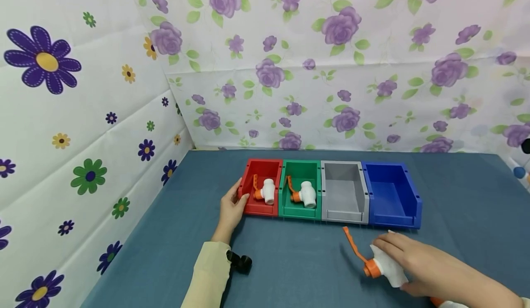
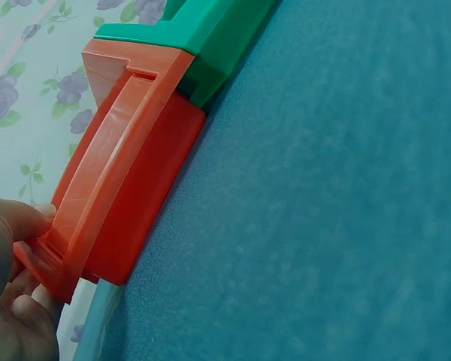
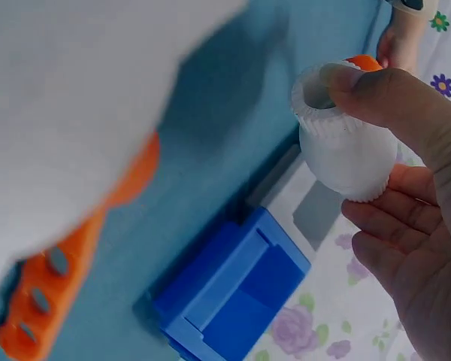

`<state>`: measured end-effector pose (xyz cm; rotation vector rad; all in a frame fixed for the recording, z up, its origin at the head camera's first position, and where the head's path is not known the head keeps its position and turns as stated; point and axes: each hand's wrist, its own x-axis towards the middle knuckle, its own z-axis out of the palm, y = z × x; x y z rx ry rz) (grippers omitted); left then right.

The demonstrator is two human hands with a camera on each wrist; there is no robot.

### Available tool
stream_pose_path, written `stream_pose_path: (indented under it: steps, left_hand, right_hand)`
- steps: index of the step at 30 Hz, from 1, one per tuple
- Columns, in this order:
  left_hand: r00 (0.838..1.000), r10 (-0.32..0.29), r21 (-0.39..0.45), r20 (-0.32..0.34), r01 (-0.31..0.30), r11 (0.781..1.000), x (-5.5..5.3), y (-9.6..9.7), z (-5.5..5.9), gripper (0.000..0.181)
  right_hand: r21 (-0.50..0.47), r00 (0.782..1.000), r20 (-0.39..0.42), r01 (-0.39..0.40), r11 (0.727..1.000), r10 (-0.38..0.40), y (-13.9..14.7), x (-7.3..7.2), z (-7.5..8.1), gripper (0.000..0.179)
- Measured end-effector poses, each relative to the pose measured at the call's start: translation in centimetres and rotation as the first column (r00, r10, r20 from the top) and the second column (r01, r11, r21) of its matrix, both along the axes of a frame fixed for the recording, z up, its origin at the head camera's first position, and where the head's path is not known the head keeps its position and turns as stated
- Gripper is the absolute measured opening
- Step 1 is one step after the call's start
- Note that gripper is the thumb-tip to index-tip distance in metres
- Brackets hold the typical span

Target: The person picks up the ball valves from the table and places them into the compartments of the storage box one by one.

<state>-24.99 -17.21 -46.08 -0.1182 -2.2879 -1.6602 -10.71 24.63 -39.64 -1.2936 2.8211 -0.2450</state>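
My left hand (image 1: 232, 206) grips the left front corner of a red bin (image 1: 262, 210), thumb over the rim and fingers outside. Inside the red bin lies a white ball valve (image 1: 268, 191) with an orange lever handle. A similar valve (image 1: 307, 194) lies in the green bin (image 1: 299, 213). Between thumb and fingers my right hand (image 1: 420, 258) holds another white ball valve (image 1: 388, 266), in front of the grey and blue bins, its orange lever pointing up and left. The right wrist view shows the thumb at this valve's open end (image 3: 322, 101).
Right of the green bin stand a grey bin (image 1: 345, 217) and a blue bin (image 1: 416, 206), both with bare floors. One more valve (image 1: 451, 304) shows partly below the right forearm. Floral sheets (image 1: 256, 41) hang behind and left of the blue-grey table (image 1: 290, 262).
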Motion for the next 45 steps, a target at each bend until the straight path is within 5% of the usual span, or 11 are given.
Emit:
stream_pose_path:
  steps: [19, 29, 45]
  left_hand:
    - [1.000, 0.007, -0.011, -0.020, -0.007, 1.000, 0.2, 0.0, -0.3, 0.052]
    - [1.000, 0.016, 0.001, 0.005, -0.016, 1.000, 0.2, 0.1, -0.2, 0.051]
    - [1.000, 0.017, 0.026, 0.003, -0.017, 1.000, 0.1, 0.1, -0.3, 0.052]
  right_hand:
    - [-0.038, 0.997, 0.005, 0.076, 0.996, -0.076, 0.1, -2.4, 1.1, 0.082]
    - [-0.058, 0.997, -0.050, 0.055, 0.997, -0.058, -0.8, -3.6, 2.1, 0.082]
    - [-0.098, 0.986, 0.103, 0.140, 0.985, -0.129, -1.1, -5.7, 2.9, 0.081]
